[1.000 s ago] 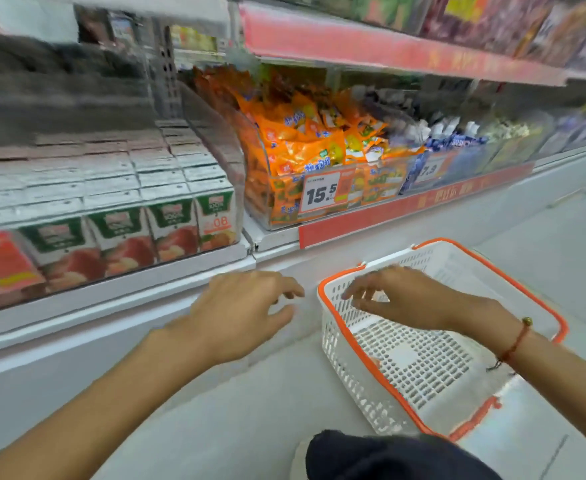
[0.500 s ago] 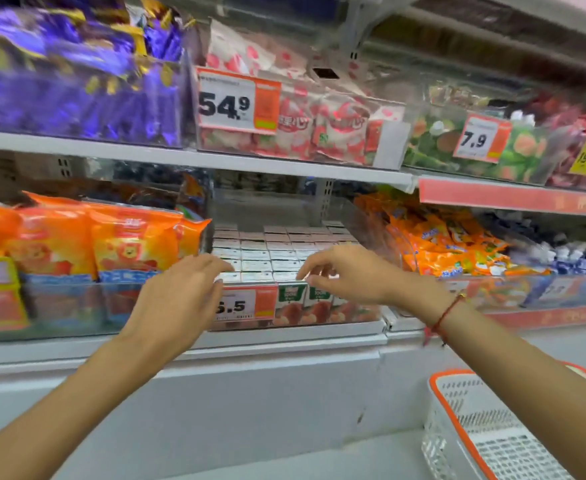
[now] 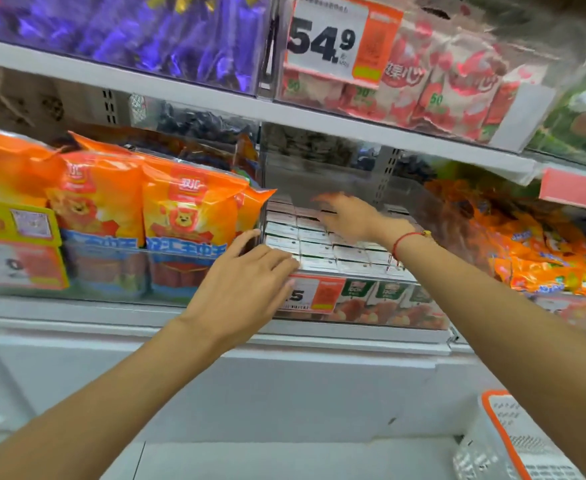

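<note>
Directly ahead of you stands a white store shelving unit (image 3: pixel 284 112), filling most of the view. On its upper shelf lie shiny purple bags (image 3: pixel 128 29) at the left and red-and-white packets (image 3: pixel 451 84) at the right. On the shelf below, big orange packs (image 3: pixel 187 209) printed with a cartoon lion stand upright at the left, and loose orange snack packets (image 3: pixel 527 251) are heaped at the right. Between those two sits a clear bin holding small cartons (image 3: pixel 319 251), packed in tight rows with their pale tops facing up and green and red fronts showing through the bin's wall. At the lower right corner, on the floor, is a white basket with an orange rim (image 3: pixel 502 434).

Your left hand (image 3: pixel 246 282) is over the bin's front left corner, fingers straight and slightly spread, holding nothing, its fingertips at the front row of cartons. Your right hand (image 3: pixel 350 216) reaches deeper into the bin, above the rear rows, fingers loosely spread and empty; blur hides whether they touch the cartons.

A large price tag (image 3: pixel 329 39) reading 54.9 hangs on the upper shelf. A smaller tag (image 3: pixel 315 294) on the bin's front is partly covered by your left hand. A thin red bracelet (image 3: pixel 402 240) circles your right wrist.
</note>
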A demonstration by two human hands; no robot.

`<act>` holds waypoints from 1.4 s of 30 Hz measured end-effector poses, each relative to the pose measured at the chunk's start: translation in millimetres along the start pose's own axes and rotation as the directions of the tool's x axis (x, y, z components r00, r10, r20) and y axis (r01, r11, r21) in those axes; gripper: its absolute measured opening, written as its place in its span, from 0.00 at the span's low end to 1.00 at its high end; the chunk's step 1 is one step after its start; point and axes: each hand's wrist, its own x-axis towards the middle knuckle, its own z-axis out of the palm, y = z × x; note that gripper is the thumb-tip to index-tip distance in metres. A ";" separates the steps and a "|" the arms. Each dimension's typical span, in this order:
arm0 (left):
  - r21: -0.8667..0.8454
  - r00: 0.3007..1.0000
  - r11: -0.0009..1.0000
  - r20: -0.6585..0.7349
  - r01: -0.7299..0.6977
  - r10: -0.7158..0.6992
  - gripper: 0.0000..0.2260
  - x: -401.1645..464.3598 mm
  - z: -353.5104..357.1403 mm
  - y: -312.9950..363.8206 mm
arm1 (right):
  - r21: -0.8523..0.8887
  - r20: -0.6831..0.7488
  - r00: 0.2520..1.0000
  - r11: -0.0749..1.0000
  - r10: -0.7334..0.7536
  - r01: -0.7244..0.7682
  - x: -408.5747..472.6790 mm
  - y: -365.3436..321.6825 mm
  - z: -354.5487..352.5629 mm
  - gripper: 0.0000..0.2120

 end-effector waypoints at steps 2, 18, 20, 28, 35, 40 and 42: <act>0.023 1.000 1.000 -0.014 -0.017 0.017 0.11 -0.5 1.0 -1.3 | 0.049 0.036 0.998 0.998 0.046 -0.048 18.6 2.6 4.5 0.23; 0.037 0.997 0.999 -0.069 -0.023 0.025 0.10 -0.9 3.3 0.8 | 0.040 -0.223 0.971 0.994 -0.088 0.099 2.1 10.6 1.2 0.19; 0.032 0.999 0.999 -0.049 -0.016 0.017 0.10 -0.5 0.2 1.5 | 0.019 -0.340 0.932 0.990 -0.127 0.141 -16.9 7.1 -6.2 0.20; -0.034 0.992 0.992 -0.025 0.125 -0.126 0.08 5.9 -38.5 9.6 | 0.360 -0.617 0.786 0.902 0.040 0.237 -129.0 -31.9 -28.6 0.15; -0.455 0.859 0.730 0.304 0.510 -0.412 0.12 -8.4 -78.2 43.3 | 0.760 -0.317 0.911 0.645 0.264 0.078 -205.2 -54.3 5.3 0.04; -0.687 0.814 0.445 0.539 0.574 -0.218 0.13 -15.6 -65.1 65.5 | 0.837 -0.198 0.958 0.544 0.206 0.056 -218.0 -61.0 26.0 0.05; -0.720 0.795 0.345 0.583 0.602 -0.169 0.15 -9.6 -58.2 67.2 | 0.873 -0.161 0.964 0.486 0.213 0.038 -217.8 -58.8 28.6 0.07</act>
